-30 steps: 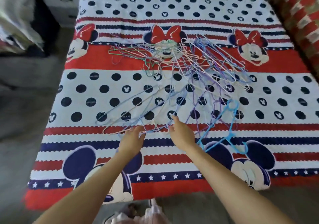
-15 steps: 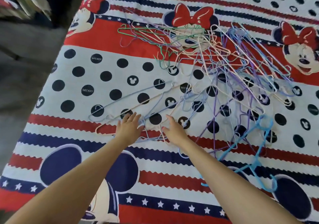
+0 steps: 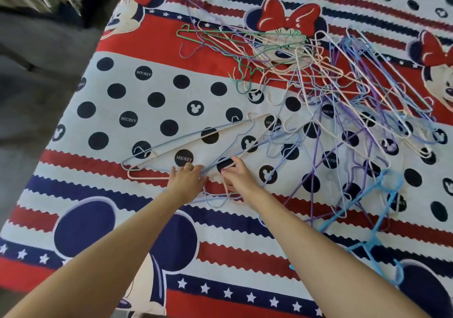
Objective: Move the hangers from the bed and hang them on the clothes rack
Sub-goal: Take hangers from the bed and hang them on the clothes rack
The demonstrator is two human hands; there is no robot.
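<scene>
Now, left hand (image 3: pixel 187 182) and right hand (image 3: pixel 236 174) both gripping pale wire hangers (image 3: pixel 196 143), on patterned bed (image 3: pixel 73 182).

Grey floor (image 3: pixel 31 92) left of a bed's red, white and navy cartoon-print cover (image 3: pixel 152 47).

A bed (image 3: pixel 103 222) carries everything, covered by a red, white and navy spread printed with cartoon mice, dots and stars. A tangled heap of thin wire hangers (image 3: pixel 348 111) lies directly on it toward 1 o'clock, in green, peach, lilac and blue. A pale blue and a peach hanger (image 3: pixel 186 143) lie flat toward 10 o'clock of the heap, beside the dotted band. A thicker bright blue plastic hanger (image 3: pixel 362 222) lies at 4 o'clock.
</scene>
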